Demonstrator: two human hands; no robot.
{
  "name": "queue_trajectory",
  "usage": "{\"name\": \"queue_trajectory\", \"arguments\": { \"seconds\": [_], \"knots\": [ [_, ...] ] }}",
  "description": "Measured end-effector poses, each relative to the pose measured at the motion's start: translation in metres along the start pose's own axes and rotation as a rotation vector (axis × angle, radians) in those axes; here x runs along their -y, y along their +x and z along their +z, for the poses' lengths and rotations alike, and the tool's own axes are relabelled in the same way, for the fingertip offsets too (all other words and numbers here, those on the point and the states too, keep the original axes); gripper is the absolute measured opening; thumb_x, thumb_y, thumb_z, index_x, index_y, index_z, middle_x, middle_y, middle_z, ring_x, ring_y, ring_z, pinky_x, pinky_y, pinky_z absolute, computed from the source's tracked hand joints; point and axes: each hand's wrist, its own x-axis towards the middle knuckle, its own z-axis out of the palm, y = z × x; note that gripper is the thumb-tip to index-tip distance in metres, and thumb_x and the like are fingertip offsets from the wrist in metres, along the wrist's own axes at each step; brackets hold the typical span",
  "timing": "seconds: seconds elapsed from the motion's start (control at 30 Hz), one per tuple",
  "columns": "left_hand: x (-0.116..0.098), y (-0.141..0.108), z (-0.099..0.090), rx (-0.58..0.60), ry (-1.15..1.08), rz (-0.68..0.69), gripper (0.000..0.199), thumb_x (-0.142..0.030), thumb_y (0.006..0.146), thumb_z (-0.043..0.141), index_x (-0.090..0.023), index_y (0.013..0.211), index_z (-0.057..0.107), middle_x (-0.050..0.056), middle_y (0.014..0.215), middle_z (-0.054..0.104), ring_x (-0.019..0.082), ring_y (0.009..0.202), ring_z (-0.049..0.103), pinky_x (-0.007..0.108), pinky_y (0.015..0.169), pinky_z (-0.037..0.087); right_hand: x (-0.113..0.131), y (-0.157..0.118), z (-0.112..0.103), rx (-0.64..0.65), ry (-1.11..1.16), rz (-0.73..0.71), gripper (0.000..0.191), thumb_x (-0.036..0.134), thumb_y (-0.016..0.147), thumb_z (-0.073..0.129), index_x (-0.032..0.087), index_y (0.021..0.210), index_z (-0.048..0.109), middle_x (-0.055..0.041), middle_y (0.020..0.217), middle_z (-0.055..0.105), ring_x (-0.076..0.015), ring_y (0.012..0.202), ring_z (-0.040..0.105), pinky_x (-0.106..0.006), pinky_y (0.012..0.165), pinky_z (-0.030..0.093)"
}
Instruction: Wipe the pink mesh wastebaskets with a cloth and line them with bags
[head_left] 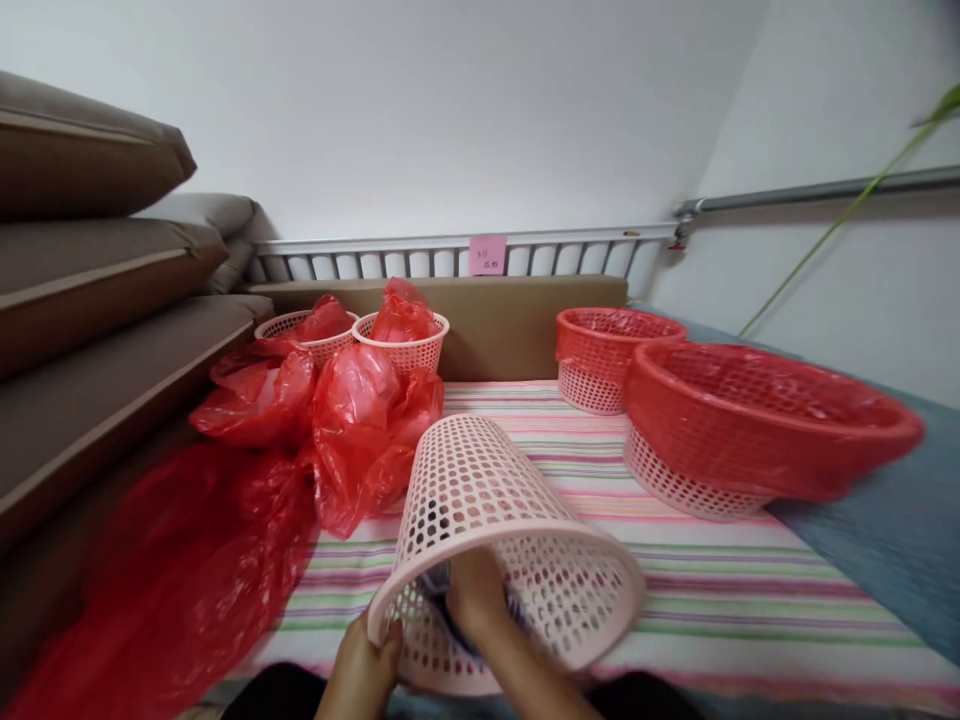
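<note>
A pink perforated basket [480,480] lies tipped on its side on the striped cloth, its open mouth facing me. My left hand [365,665] is closed on the left part of its rim. Reaching inside the basket, my right hand [476,595] holds a dark bluish cloth [450,615] against the inner wall; its fingertips are hidden. Red plastic bags [360,420] lie just left of the basket, and another red bag [187,560] spreads out nearer to me.
Two pink baskets [439,350] holding red bags stand at the back left. Two baskets lined with red bags [697,430] stand on the right. Stacked brown cushions [97,350] line the left side. A pink note [487,255] hangs on the back rail.
</note>
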Motion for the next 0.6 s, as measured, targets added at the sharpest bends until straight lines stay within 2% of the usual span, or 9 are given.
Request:
{"name": "queue_trajectory", "arguments": {
  "seconds": [0.07,0.13,0.23,0.3,0.4,0.47,0.6],
  "knots": [
    [-0.002,-0.001,0.002,-0.013,0.025,0.022,0.034,-0.043,0.074,0.054,-0.012,0.082,0.064,0.008,0.063,0.068,0.024,0.060,0.065,0.027,0.048,0.050,0.002,-0.040,-0.001,0.087,-0.116,0.003,0.034,0.007,0.076,0.046,0.016,0.104,0.064,-0.0121,0.109,0.062,-0.0279,0.105,0.054,-0.043,0.093,0.037],
    [-0.004,-0.002,0.002,0.008,0.048,0.022,0.029,-0.040,0.074,0.053,-0.013,0.079,0.063,0.005,0.055,0.065,0.023,0.054,0.064,0.026,0.045,0.048,0.001,-0.073,-0.006,0.211,-0.235,0.002,0.038,0.005,0.066,0.050,0.017,0.099,0.064,-0.0110,0.106,0.063,-0.0287,0.102,0.054,-0.040,0.090,0.038],
    [-0.006,-0.003,-0.001,0.048,0.059,-0.010,0.025,-0.036,0.076,0.049,-0.014,0.081,0.061,0.004,0.053,0.064,0.021,0.050,0.063,0.025,0.040,0.046,0.000,-0.096,-0.023,0.347,-0.301,-0.001,0.041,0.007,0.058,0.055,0.019,0.097,0.064,-0.0091,0.102,0.063,-0.0287,0.096,0.055,-0.037,0.083,0.041],
    [-0.009,-0.002,-0.003,0.060,0.073,-0.015,0.024,-0.033,0.077,0.047,-0.014,0.083,0.059,0.006,0.059,0.067,0.021,0.052,0.064,0.024,0.039,0.046,0.000,-0.095,-0.037,0.329,-0.277,0.006,0.043,0.007,0.059,0.053,0.022,0.098,0.064,-0.0075,0.101,0.063,-0.0270,0.094,0.055,-0.036,0.082,0.041],
    [-0.012,0.000,-0.004,0.051,0.110,0.002,0.024,-0.031,0.075,0.047,-0.013,0.086,0.059,0.009,0.072,0.071,0.022,0.060,0.067,0.023,0.040,0.047,-0.001,-0.080,-0.046,0.151,-0.206,0.005,0.050,0.003,0.064,0.046,0.027,0.105,0.062,-0.0051,0.109,0.060,-0.0243,0.103,0.052,-0.035,0.088,0.037],
    [-0.012,0.001,-0.004,0.033,0.128,0.002,0.027,-0.032,0.074,0.048,-0.013,0.088,0.061,0.009,0.073,0.072,0.022,0.062,0.068,0.023,0.043,0.050,-0.006,-0.068,-0.039,0.057,-0.196,-0.008,0.050,0.002,0.069,0.043,0.026,0.109,0.061,-0.0060,0.114,0.059,-0.0243,0.108,0.049,-0.036,0.094,0.034],
    [-0.007,0.002,-0.006,0.028,0.142,0.026,0.032,-0.037,0.072,0.053,-0.013,0.090,0.065,0.008,0.067,0.071,0.024,0.061,0.068,0.026,0.046,0.053,-0.018,-0.033,-0.017,0.083,-0.164,-0.094,0.045,0.006,0.070,0.047,0.021,0.109,0.063,-0.0089,0.111,0.061,-0.0268,0.106,0.051,-0.040,0.094,0.036]
  ]
}}
